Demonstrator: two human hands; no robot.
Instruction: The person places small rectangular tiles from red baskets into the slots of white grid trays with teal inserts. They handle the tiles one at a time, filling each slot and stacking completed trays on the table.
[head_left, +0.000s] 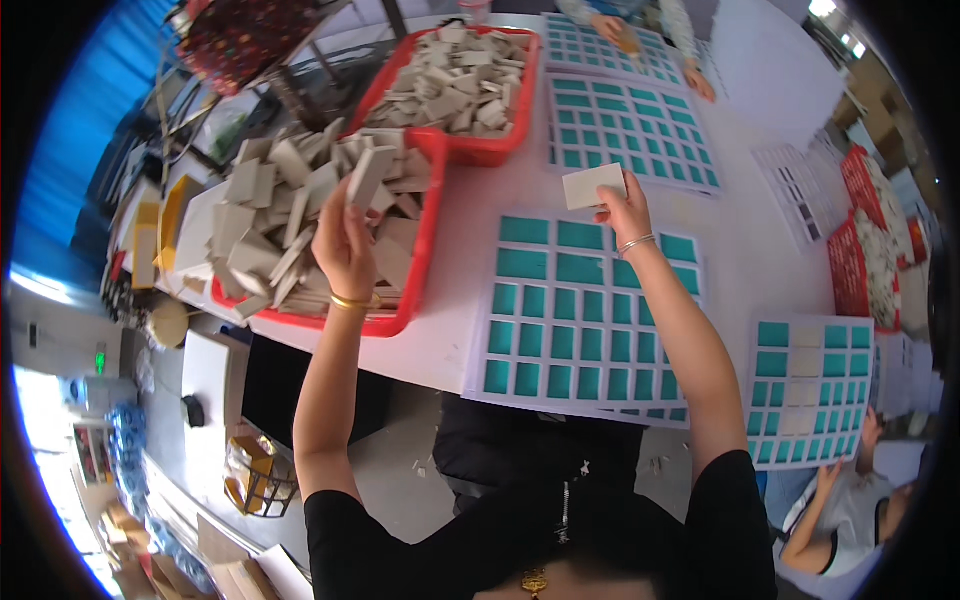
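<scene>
My left hand is over the near red basket, its fingers closed on an off-white rectangular tile. Similar pale tiles fill that basket in a loose heap. My right hand pinches another flat off-white tile, thumb on top, above the table. Below it lies a white board with rows of teal rectangular cells. The right forearm crosses over this board and hides part of its cells.
A second red basket of pale pieces stands behind the first. More teal-celled boards lie at the far side, where another person's hands work. At right are another board, a red basket and a second person.
</scene>
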